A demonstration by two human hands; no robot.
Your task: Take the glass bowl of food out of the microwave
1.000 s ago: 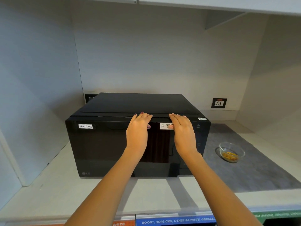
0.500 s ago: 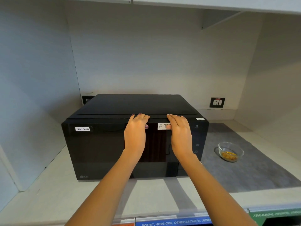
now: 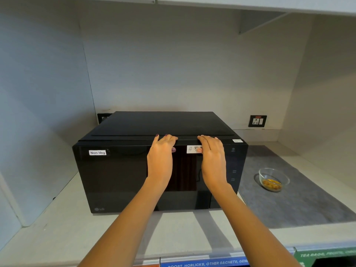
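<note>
A black microwave with a "Non-Veg" label stands on the counter, its door closed. My left hand and my right hand lie side by side on the door's top edge. The fingers are hooked over the edge and the thumbs press on the front glass. A small glass bowl with yellow food in it sits outside the microwave, to its right, on a grey mat. Neither hand touches the bowl. The dark door hides the inside of the microwave.
The microwave sits in a white alcove with walls on both sides and a cabinet overhead. A wall socket is at the back right. The pale counter runs in front, with labelled drawer fronts at its front edge.
Both hands stay on the door's top edge and the door stays closed. Only the view has shifted slightly.
</note>
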